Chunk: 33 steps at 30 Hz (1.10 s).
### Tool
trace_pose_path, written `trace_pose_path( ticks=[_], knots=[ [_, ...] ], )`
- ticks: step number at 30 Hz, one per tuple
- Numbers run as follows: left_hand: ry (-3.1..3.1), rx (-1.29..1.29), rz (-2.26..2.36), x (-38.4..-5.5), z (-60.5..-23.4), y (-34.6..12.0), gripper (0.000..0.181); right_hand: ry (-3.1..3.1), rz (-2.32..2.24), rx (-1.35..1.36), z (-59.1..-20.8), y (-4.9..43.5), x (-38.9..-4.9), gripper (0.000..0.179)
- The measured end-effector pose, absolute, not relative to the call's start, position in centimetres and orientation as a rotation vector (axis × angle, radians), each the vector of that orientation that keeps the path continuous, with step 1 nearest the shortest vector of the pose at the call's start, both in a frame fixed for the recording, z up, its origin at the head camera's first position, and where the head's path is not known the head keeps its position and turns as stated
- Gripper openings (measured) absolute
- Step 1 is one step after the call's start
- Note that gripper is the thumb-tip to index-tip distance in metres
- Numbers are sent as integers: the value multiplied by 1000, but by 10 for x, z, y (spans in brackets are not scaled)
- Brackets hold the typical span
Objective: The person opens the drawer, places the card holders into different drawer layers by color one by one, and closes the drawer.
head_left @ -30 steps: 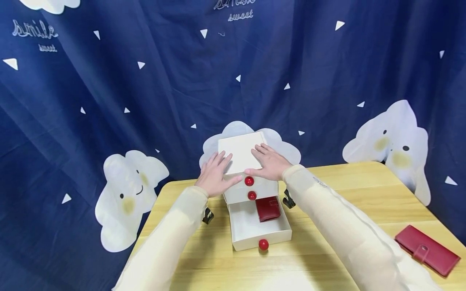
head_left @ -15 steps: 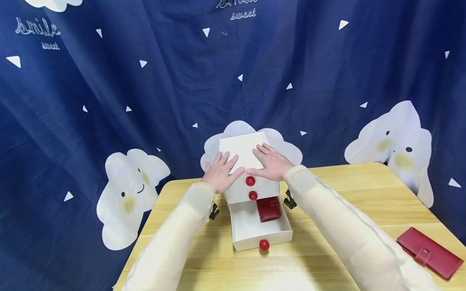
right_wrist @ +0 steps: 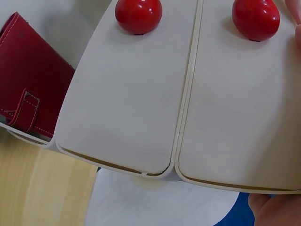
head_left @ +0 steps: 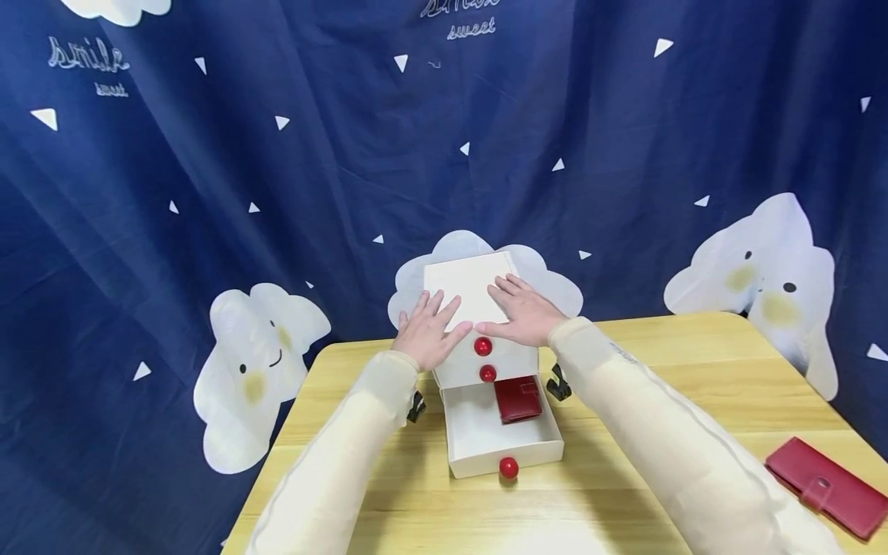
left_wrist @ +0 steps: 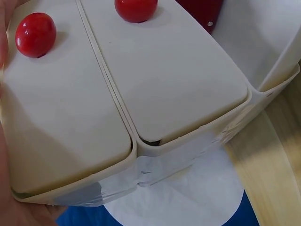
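A white chest of three small drawers (head_left: 461,277) stands on the table. On its top, toward the front edge, my left hand (head_left: 425,335) rests at the left side with fingers spread. My right hand (head_left: 523,314) rests on the right part of the top, fingers also spread, and the two thumbs nearly meet above the top red knob (head_left: 482,346). The upper two drawers are closed. The bottom drawer (head_left: 472,447) is pulled out, with a dark red wallet (head_left: 520,401) at its back right. In the right wrist view this wallet (right_wrist: 35,75) shows a strap.
A longer red wallet (head_left: 829,487) with a strap lies on the wooden table (head_left: 624,432), near its right edge. Behind the table hangs a dark blue curtain (head_left: 347,154) with clouds and triangles. The open drawer and its red knob (head_left: 509,467) jut toward me.
My left hand has shifted a little to the right on the chest top, closer to my right hand. The right hand, drawers and wallets stay put; the head view has turned slightly left.
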<state>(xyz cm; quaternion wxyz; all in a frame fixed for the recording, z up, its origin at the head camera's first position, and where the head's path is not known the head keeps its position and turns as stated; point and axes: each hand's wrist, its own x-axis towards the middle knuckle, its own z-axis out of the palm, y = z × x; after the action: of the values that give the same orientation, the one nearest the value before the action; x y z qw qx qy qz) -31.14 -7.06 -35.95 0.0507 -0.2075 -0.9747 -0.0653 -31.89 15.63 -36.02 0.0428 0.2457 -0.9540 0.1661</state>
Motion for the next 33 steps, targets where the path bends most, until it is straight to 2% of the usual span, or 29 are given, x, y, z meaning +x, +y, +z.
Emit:
trace_pose_path(
  ticks=[14,33],
  knots=[
    [-2987,-607,-203,-313,-358,-69,76,-2852,563,767,-360,161,-320,92],
    [-2987,-587,-266,-314,-362,-73,77,-2766,712,879,-367,182,-298,69]
  ],
)
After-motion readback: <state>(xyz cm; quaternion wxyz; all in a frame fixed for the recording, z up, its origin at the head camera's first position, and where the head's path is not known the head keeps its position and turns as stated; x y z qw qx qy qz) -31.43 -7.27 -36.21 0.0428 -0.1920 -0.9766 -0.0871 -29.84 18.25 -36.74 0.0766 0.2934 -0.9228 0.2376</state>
